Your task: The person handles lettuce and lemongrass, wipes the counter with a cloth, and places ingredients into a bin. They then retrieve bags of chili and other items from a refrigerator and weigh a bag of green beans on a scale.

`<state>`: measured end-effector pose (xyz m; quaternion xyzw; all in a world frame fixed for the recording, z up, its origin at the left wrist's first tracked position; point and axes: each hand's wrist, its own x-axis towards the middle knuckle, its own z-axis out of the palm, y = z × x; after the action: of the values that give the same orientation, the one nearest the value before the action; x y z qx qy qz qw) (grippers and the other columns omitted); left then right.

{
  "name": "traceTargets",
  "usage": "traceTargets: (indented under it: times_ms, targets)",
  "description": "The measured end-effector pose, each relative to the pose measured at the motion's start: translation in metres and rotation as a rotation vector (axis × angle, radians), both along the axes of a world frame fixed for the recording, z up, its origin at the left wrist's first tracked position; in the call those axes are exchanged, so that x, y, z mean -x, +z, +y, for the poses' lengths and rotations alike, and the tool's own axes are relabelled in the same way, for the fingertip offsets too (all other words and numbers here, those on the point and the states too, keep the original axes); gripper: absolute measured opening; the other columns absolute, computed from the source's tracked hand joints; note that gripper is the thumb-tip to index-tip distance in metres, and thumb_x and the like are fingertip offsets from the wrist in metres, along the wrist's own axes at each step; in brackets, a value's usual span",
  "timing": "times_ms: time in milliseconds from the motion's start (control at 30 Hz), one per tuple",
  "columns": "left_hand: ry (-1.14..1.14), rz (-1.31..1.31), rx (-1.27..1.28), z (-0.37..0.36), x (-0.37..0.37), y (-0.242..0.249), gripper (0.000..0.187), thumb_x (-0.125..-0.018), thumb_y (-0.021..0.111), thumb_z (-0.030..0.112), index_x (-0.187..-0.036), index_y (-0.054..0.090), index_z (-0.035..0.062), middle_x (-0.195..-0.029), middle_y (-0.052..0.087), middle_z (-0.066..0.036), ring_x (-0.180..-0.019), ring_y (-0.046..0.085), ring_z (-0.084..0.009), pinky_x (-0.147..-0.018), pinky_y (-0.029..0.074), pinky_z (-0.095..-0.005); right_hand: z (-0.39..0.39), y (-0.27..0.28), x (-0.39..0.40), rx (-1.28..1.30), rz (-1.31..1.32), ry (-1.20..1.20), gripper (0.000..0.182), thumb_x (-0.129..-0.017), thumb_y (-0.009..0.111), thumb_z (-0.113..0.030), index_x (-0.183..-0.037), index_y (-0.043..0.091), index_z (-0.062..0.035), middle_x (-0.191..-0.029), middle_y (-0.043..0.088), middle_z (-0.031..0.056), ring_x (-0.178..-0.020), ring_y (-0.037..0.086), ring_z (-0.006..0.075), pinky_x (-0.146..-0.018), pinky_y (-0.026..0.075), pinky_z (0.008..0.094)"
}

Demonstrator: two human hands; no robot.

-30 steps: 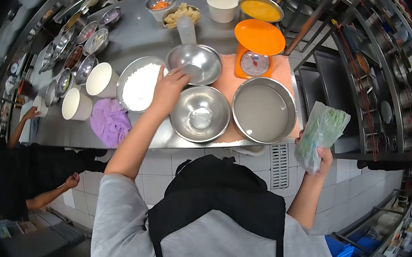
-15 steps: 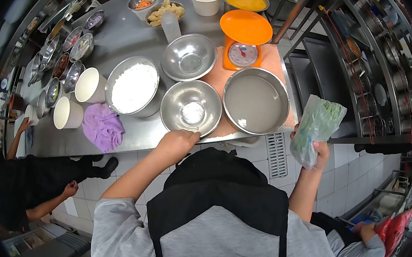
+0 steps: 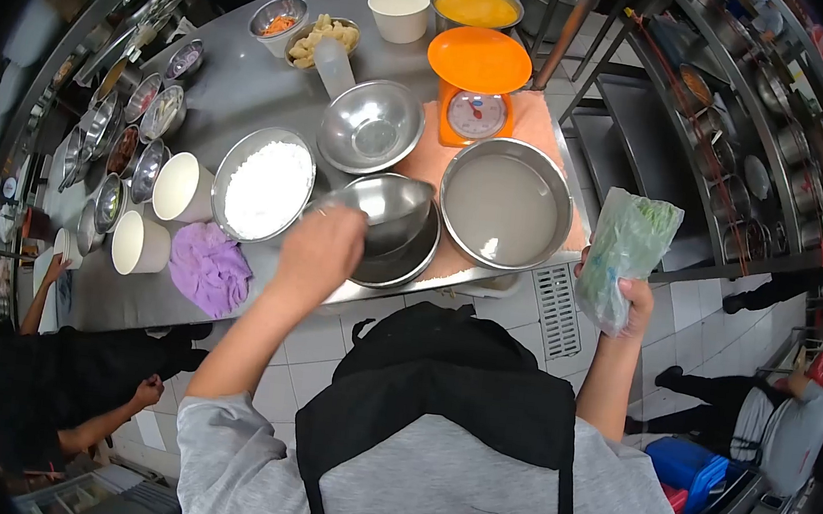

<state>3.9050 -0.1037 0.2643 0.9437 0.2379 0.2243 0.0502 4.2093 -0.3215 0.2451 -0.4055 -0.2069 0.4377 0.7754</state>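
Note:
My left hand [image 3: 324, 246] is closed on the rim of a shiny steel mixing bowl [image 3: 392, 205], which is lifted and tilted. Right under it is another round steel container [image 3: 408, 275], partly covered by the raised bowl. In my right hand [image 3: 631, 305], off the table's right edge, is a clear plastic bag of leafy greens [image 3: 632, 242]. An empty steel bowl [image 3: 370, 130] stands just behind the lifted one. To the left is a pot of white powder [image 3: 263, 186]. A wide pan of cloudy liquid [image 3: 505, 207] sits to the right.
An orange kitchen scale [image 3: 477, 113] stands on a peach cloth [image 3: 541, 120] behind the pan. White tubs [image 3: 141, 245], a purple cloth [image 3: 210, 266] and several small ingredient bowls line the left. A co-worker [image 3: 49, 369] stands at left, another person [image 3: 775, 426] at right.
My left hand has raised the near steel bowl from its place and tipped it, baring the container below. The bag stays in my right hand. The person at right has moved farther off.

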Motion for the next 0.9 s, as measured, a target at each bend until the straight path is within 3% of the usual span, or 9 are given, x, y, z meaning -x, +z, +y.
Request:
traceTargets:
  times_ms: [67, 100, 167, 200, 267, 400, 533, 700, 900]
  targets:
    - [0.149, -0.133, 0.091, 0.026, -0.01, 0.014, 0.009, -0.085, 0.051, 0.012, -0.09, 0.052, 0.0038, -0.08, 0.054, -0.017, -0.075, 0.054, -0.0357, -0.065, 0.043, -0.0439, -0.002, 0.0, 0.001, 0.02, 0.019, -0.025, 0.075, -0.057, 0.066, -0.022, -0.122, 0.042, 0.0055, -0.106, 0.055, 0.0194, -0.088, 0.058, 0.03, -0.074, 0.05, 0.0404]
    - [0.202, -0.193, 0.217, 0.038, -0.015, 0.027, 0.015, -0.09, 0.046, 0.017, -0.09, 0.051, 0.0027, -0.081, 0.053, -0.02, -0.077, 0.052, -0.0391, -0.066, 0.041, -0.0453, -0.004, -0.001, 0.0, 0.032, 0.027, -0.04, 0.075, -0.057, 0.066, -0.022, -0.122, 0.043, 0.0057, -0.106, 0.055, 0.0194, -0.088, 0.058, 0.03, -0.073, 0.05, 0.0404]
    - [0.214, -0.397, 0.308, 0.065, -0.032, 0.049, 0.023, -0.094, 0.042, 0.024, -0.091, 0.05, 0.0019, -0.085, 0.055, -0.022, -0.077, 0.052, -0.0388, -0.069, 0.041, -0.0412, -0.009, -0.006, -0.004, 0.023, 0.019, -0.03, 0.074, -0.057, 0.065, -0.021, -0.121, 0.043, 0.0059, -0.105, 0.055, 0.0197, -0.087, 0.058, 0.0298, -0.073, 0.051, 0.0402]
    - [0.242, -0.38, 0.358, 0.087, -0.039, 0.053, 0.024, -0.095, 0.042, 0.024, -0.093, 0.051, 0.0015, -0.085, 0.055, -0.021, -0.078, 0.053, -0.0371, -0.071, 0.042, -0.0395, -0.013, -0.007, -0.005, 0.019, 0.015, -0.025, 0.074, -0.057, 0.065, -0.021, -0.121, 0.043, 0.0061, -0.104, 0.055, 0.0198, -0.087, 0.058, 0.0297, -0.073, 0.051, 0.0401]
    - [0.088, -0.532, 0.203, 0.098, -0.069, 0.077, 0.024, -0.095, 0.042, 0.022, -0.092, 0.052, 0.0004, -0.086, 0.057, -0.017, -0.082, 0.054, -0.0338, -0.073, 0.042, -0.038, -0.018, -0.003, -0.003, 0.011, 0.004, -0.05, 0.073, -0.057, 0.066, -0.021, -0.121, 0.043, 0.0062, -0.104, 0.055, 0.0201, -0.087, 0.058, 0.0292, -0.073, 0.052, 0.0399]
    - [-0.095, -0.429, -0.152, 0.124, -0.143, 0.086, 0.014, -0.088, 0.048, 0.014, -0.091, 0.053, 0.0017, -0.087, 0.057, -0.016, -0.084, 0.055, -0.0351, -0.073, 0.043, -0.0431, -0.033, -0.006, -0.005, -0.001, 0.024, -0.089, 0.074, -0.057, 0.066, -0.021, -0.121, 0.043, 0.0061, -0.103, 0.055, 0.02, -0.087, 0.059, 0.0282, -0.072, 0.052, 0.0394]
    - [-0.245, -0.294, -0.389, 0.155, -0.206, 0.036, 0.012, -0.078, 0.05, 0.006, -0.09, 0.05, 0.0042, -0.084, 0.054, -0.015, -0.081, 0.054, -0.0326, -0.075, 0.043, -0.0431, -0.057, -0.018, -0.01, 0.035, 0.027, -0.201, 0.073, -0.057, 0.066, -0.021, -0.121, 0.043, 0.0054, -0.103, 0.055, 0.0188, -0.088, 0.059, 0.0285, -0.074, 0.052, 0.0396]
    - [-0.243, -0.276, -0.547, 0.15, -0.24, -0.014, 0.009, -0.078, 0.046, 0.006, -0.087, 0.05, 0.0058, -0.083, 0.052, -0.01, -0.083, 0.054, -0.0265, -0.096, 0.037, -0.0432, -0.084, -0.025, -0.012, 0.06, 0.075, -0.309, 0.072, -0.058, 0.065, -0.021, -0.121, 0.044, 0.005, -0.104, 0.056, 0.0179, -0.089, 0.059, 0.0287, -0.076, 0.052, 0.0395]
    - [-0.231, -0.249, -0.507, 0.157, -0.259, -0.04, 0.008, -0.08, 0.046, 0.006, -0.086, 0.05, 0.008, -0.083, 0.05, -0.008, -0.083, 0.055, -0.024, -0.102, 0.032, -0.0463, -0.102, -0.026, -0.014, 0.065, 0.079, -0.34, 0.071, -0.059, 0.065, -0.021, -0.122, 0.044, 0.0057, -0.104, 0.056, 0.0183, -0.089, 0.059, 0.0286, -0.076, 0.052, 0.04]
